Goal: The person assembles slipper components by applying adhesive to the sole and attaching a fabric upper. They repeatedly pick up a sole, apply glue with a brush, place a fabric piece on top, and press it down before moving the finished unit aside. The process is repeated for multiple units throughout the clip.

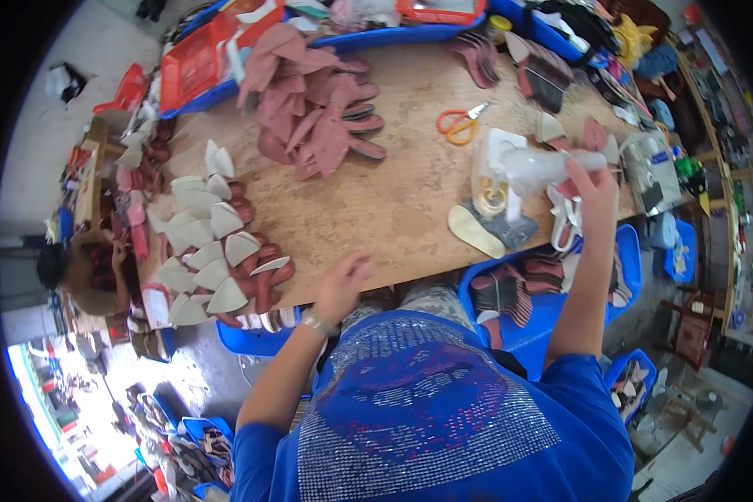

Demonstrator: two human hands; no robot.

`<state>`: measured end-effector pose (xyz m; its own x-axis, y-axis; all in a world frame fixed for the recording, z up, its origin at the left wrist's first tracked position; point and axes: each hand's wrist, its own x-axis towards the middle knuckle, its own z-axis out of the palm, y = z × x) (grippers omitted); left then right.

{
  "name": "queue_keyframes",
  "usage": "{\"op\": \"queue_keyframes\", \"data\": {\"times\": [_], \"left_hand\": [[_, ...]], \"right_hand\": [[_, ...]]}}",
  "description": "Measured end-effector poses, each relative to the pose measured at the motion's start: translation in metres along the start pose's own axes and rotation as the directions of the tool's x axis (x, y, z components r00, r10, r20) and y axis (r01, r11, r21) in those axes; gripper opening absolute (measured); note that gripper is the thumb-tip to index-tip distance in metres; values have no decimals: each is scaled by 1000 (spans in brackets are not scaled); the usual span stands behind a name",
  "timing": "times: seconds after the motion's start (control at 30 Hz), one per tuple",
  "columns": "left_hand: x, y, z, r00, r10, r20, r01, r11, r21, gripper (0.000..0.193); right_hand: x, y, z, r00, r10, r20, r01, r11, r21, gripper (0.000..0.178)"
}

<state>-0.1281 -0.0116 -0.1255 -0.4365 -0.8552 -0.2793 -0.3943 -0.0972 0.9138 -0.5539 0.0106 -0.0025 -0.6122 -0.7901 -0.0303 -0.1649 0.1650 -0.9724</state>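
My right hand [592,186] is closed on the narrow end of a translucent white plastic bottle [537,170], tilted on its side over the right part of the table. Below it are a clear tray [483,186] with a yellowish round item, a cream sole-shaped piece [475,233] and a grey piece [513,229]. A white looped tool [566,219] lies just under my right wrist. Near the table's front edge my left hand [345,280] hovers, fingers loosely bent and slightly blurred, with nothing visible in them.
Orange-handled scissors [460,125] lie on the wooden table [393,201]. Pink shoe pieces [305,109] are heaped at the back; white-tipped ones [209,226] lie left. Blue bins [523,330] sit below the front edge. At far left is another person [96,272].
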Motion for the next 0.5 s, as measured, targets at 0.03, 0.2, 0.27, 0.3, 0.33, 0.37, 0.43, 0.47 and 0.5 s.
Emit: {"op": "queue_keyframes", "data": {"times": [0.03, 0.2, 0.27, 0.3, 0.33, 0.37, 0.43, 0.47, 0.5], "left_hand": [[19, 16, 11, 994, 59, 96, -58, 998, -9, 31], [100, 98, 107, 851, 378, 365, -298, 919, -257, 54], [116, 122, 150, 782, 388, 488, -294, 920, -261, 49], [121, 131, 172, 738, 388, 551, -288, 921, -263, 47], [125, 133, 195, 670, 473, 572, -378, 881, -285, 43], [128, 133, 219, 592, 550, 589, -461, 831, -313, 39], [137, 122, 256, 532, 542, 650, -461, 830, -314, 31], [142, 117, 272, 552, 463, 693, -386, 879, -279, 28], [145, 116, 286, 567, 378, 732, -307, 922, -238, 25]], "right_hand": [[-4, 6, 0, 1000, 22, -7, -22, 1000, 11, 32], [-44, 26, -33, 990, 114, 78, -127, 974, 189, 34], [-64, 44, -48, 989, 125, 74, -142, 933, 329, 33], [-73, 50, -57, 989, 132, 69, -149, 906, 397, 32], [-82, 52, -63, 988, 146, 44, -150, 888, 435, 31], [-90, 52, -67, 987, 159, 20, -149, 869, 473, 30], [-97, 62, -88, 981, 137, -139, -43, 847, 529, 28], [-100, 70, -104, 956, 101, -274, 63, 846, 530, 27], [-102, 79, -122, 913, 67, -402, 164, 842, 515, 26]]}}
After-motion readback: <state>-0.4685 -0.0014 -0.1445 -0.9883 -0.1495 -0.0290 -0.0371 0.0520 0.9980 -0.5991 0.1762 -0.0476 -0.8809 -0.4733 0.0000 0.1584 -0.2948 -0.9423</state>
